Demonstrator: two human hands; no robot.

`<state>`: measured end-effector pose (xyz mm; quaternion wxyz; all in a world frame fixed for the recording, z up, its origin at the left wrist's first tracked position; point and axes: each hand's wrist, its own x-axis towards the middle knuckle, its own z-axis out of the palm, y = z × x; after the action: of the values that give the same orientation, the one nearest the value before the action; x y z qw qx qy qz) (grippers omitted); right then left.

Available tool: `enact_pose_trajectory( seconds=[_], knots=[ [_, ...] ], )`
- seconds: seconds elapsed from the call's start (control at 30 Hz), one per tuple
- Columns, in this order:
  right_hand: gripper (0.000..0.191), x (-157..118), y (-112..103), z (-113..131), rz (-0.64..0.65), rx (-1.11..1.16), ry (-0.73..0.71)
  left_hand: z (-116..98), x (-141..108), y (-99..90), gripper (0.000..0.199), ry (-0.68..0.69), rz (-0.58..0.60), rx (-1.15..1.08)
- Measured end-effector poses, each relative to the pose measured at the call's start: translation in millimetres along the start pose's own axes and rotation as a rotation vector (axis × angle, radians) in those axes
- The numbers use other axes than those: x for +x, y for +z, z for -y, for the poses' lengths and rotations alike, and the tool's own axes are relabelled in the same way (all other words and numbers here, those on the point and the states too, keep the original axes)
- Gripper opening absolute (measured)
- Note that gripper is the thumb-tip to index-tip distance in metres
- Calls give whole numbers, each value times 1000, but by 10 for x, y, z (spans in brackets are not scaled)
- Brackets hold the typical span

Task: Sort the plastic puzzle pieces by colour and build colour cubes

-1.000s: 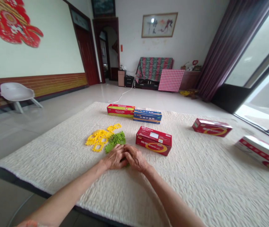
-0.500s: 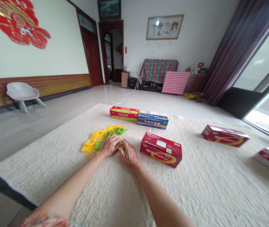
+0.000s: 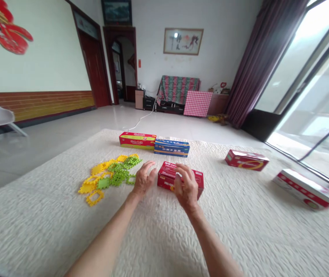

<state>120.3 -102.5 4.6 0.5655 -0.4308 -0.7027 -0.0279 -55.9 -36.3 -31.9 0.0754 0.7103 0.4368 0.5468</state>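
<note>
My left hand point(image 3: 144, 179) is open and holds nothing, its thumb apart from the fingers, just left of a red printed box point(image 3: 167, 176). My right hand point(image 3: 187, 187) covers part of that box, fingers bent and spread; whether it touches the box I cannot tell. To the left of my hands lies a loose pile of flat plastic building pieces with toothed edges, green ones point(image 3: 120, 175) beside yellow ones point(image 3: 96, 169). One yellow frame-shaped piece point(image 3: 95, 197) rests at the near side of the pile.
Behind the pile, a red and yellow-green box point(image 3: 137, 141) stands end to end with a blue box point(image 3: 172, 148). Farther right are another red box point(image 3: 247, 160) and a white and red box point(image 3: 307, 190). Everything lies on a cream quilted cover point(image 3: 150, 238).
Both hands have come away from the green pieces and moved apart. My right hand has gone right, over the red box. The view has turned right.
</note>
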Motion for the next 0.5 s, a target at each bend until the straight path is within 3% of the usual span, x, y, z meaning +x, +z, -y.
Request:
enact_pose_trajectory(
  seconds=[0.1,0.2,0.37,0.5],
  knots=[
    [20,9,-280,-297,-121,-131,82,-146,-50,263,32,-109,0,-121],
    [23,-115,-399,-516,-128,-179,160,-183,-122,423,33,-131,-21,-148],
    [31,-296,-362,-624,-54,-51,213,-150,-171,465,33,-91,-39,-128],
    [35,-328,-298,-711,-115,-1,264,-164,-179,465,33,-45,-65,-85]
  ],
)
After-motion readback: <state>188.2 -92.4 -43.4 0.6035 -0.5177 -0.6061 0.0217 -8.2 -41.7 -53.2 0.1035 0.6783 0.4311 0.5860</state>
